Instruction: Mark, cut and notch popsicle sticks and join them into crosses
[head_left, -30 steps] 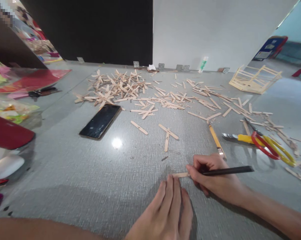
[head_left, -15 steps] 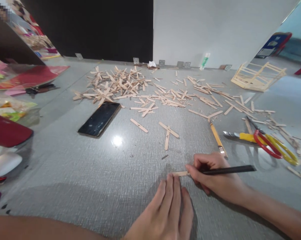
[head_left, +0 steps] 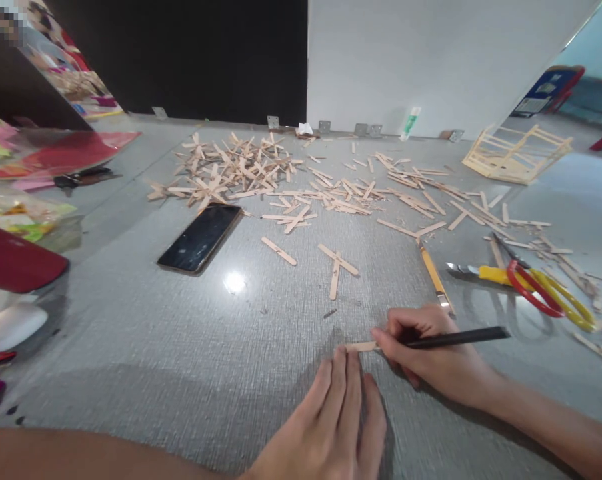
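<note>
Craft stick (head_left: 361,347) is lying flat on the grey counter (head_left: 191,353), right down in front, with a hand at either end. Left hand (head_left: 325,427) is resting palm down, fingers stretched out flat, and the fingertips are pressing on the near-left end of the stick. So that grip is basically open, just holding the stick down, not pinching it. Right hand (head_left: 425,353) is closing around a black pen (head_left: 461,337) in a writing hold, with its fingers covering the far end of the stick. Can't tell where the pen tip is touching, since the fingers are hiding it.

Farther up, a pair of crossed sticks (head_left: 337,261) is sitting in a T-like shape, and a single stick (head_left: 279,251) is lying to the left of it. A phone (head_left: 201,239) is lying near a big heap of crossed sticks (head_left: 235,167), and loads of loose sticks (head_left: 348,197) are spreading out to the right of that. Over on the right, a yellow tool with a metal end (head_left: 433,273) is lying just beyond the right hand, and scissors with red and yellow handles (head_left: 535,303) are overlapping a yellow-handled knife (head_left: 493,275). A little stick frame (head_left: 501,167) is sitting back there too, and a white-and-green tube (head_left: 410,124) is standing by the pale panel (head_left: 431,60).
</note>
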The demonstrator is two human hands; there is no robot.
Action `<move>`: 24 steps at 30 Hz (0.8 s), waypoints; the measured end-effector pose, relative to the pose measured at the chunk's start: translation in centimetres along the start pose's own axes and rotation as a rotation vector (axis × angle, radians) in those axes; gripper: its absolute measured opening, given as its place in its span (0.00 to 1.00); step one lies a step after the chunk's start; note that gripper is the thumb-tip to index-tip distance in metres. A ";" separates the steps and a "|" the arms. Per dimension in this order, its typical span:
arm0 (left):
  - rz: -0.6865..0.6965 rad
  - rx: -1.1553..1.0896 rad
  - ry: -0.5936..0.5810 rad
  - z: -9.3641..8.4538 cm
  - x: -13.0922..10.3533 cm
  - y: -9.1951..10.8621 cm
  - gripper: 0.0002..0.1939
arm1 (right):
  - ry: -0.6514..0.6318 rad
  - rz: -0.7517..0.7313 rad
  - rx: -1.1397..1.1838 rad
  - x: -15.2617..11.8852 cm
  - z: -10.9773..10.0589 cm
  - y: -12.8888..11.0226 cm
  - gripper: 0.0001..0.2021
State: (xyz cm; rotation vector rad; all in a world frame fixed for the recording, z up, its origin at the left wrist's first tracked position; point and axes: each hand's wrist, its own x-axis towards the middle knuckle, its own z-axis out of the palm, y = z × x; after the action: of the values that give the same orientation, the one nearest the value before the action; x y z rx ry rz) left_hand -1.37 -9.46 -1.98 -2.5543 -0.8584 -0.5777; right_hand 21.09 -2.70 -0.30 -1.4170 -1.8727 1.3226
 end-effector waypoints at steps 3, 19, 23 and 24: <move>0.001 0.002 0.006 0.0 -0.1 0.0 0.17 | 0.003 0.022 0.015 0.0 0.0 0.1 0.22; 0.004 0.022 0.010 0.0 -0.1 0.1 0.17 | 0.011 0.043 0.055 0.1 0.2 0.1 0.21; -0.011 0.012 0.004 0.0 0.0 0.2 0.17 | 0.012 0.030 0.040 0.0 0.2 0.2 0.22; -0.008 0.011 0.004 0.0 0.0 0.1 0.17 | 0.011 0.028 0.038 0.0 0.2 0.2 0.22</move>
State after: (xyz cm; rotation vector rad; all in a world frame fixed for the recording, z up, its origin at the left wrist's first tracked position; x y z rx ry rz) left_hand -1.28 -9.58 -2.02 -2.5401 -0.8685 -0.5781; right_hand 21.07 -2.75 -0.56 -1.4332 -1.8177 1.3541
